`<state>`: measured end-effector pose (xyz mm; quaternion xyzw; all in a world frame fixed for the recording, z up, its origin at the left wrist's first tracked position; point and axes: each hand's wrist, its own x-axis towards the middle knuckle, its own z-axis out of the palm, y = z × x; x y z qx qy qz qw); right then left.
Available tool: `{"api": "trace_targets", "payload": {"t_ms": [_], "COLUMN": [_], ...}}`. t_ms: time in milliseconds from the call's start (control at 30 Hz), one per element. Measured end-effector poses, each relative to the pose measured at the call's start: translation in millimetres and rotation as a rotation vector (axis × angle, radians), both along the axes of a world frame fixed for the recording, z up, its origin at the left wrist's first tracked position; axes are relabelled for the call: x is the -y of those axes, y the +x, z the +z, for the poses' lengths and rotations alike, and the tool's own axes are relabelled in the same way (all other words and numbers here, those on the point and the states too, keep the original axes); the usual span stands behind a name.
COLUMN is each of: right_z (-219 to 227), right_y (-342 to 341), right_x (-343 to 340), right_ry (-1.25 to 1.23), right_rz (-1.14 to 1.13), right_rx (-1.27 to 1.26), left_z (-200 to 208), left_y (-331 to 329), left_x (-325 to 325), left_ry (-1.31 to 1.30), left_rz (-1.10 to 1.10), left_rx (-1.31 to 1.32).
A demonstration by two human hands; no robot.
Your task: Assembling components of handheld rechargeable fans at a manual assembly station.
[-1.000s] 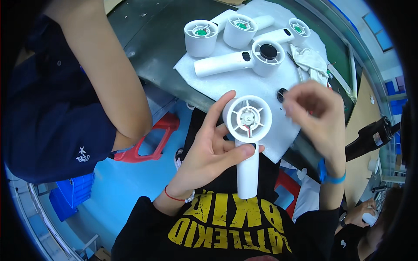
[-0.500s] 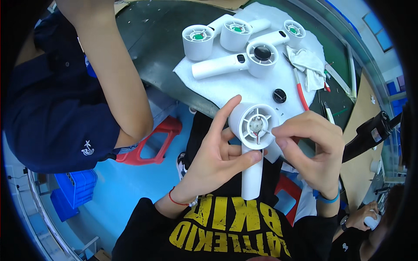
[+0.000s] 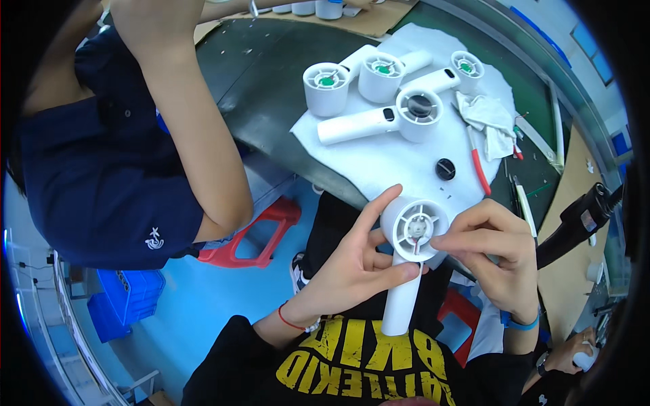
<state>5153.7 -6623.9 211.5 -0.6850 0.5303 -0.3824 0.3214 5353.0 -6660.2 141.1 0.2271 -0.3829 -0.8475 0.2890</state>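
Note:
My left hand (image 3: 359,267) is wrapped round a white handheld fan (image 3: 402,308), its fingers and thumb about the neck and head. The fan's handle points down toward my shirt. Its round head faces up, showing a spoked ring around a pale centre part with a small bit of red. At the right edge of that opening, my right hand (image 3: 497,254) has thumb and forefinger pinched together. What lies between those fingertips is too small to tell. Beyond the fan, a black round cap (image 3: 445,169) rests on the white padded sheet (image 3: 369,162) beside tiny screws.
More white fans (image 3: 355,126) lie on the sheet, some showing green centres. Red-handled pliers (image 3: 479,166) and a white cloth (image 3: 491,125) are at right, near a black tool (image 3: 575,223). A co-worker's arm (image 3: 196,135) fills the left; a red stool (image 3: 261,237) stands below.
The whole view has shifted, so the scene sits lower and further right. My right fingertips have come slightly inward over the fan's opening. My left hand keeps its hold.

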Motion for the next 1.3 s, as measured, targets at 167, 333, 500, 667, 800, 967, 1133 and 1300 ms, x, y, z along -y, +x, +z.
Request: {"api": "trace_targets", "payload": {"t_ms": [167,333,500,667,800,967,1133,1300], "right_z": [3,-2,2,-1,-3,-1,2,9], "right_y": [3,3,6,5,8,8,5,15], "right_x": [7,17,11,8,9,11,18,7], "right_ry": [-0.08,-0.037,-0.076,-0.113,0.004,0.043,0.162,0.124], "right_rz": [0.034,0.098,0.059,0.091,-0.018,-0.104,-0.074,-0.117], "right_rx": [-0.233,-0.239,-0.328,-0.398,-0.269,-0.303,-0.27,-0.293], "left_z": [-1,0,5,5,5,8,9,15], "left_y": [-5,-10,-11,-13,-16,-19,-20,-14], "left_x": [5,8,7,4,6,10,11,5], "left_ry": [0.009,0.1,0.055,0.034,0.038,0.049,-0.069,-0.132], "left_rz": [-0.002,0.076,0.026,0.05,0.06,0.075,0.075,0.035], "left_rx": [-0.006,0.009,0.046,0.049,0.068,0.098,0.18,0.234]}}
